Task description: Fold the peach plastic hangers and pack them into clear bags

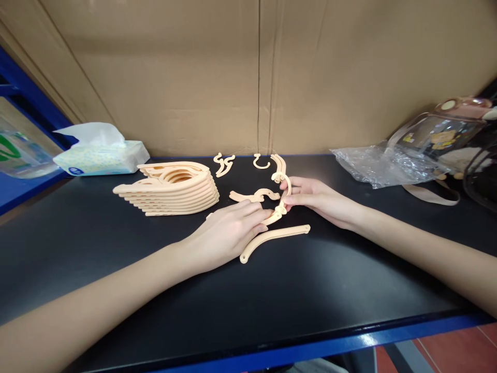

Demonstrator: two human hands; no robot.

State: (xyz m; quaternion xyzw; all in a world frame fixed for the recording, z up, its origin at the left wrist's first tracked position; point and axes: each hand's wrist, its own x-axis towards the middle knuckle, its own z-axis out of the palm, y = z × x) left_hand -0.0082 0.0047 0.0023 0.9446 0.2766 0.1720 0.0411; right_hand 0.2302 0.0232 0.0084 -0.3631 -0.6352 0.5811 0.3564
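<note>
Both hands meet at mid-bench over a peach plastic hanger piece (280, 199). The left hand (227, 233) lies flat with its fingers closed on the piece's lower end; the right hand (316, 199) pinches its curved hook. A loose hanger arm (272, 238) lies just near of them. To the left stands a stack of folded hangers (171, 191), with a tissue pack (101, 155) beyond. Small hooks (261, 162) lie at the far edge, and a crumpled clear bag (378, 165) lies to the right.

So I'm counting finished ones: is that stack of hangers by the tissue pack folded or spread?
Folded. The stack of hangers lies flat on the table, arms tucked into compact curved shapes.
</note>
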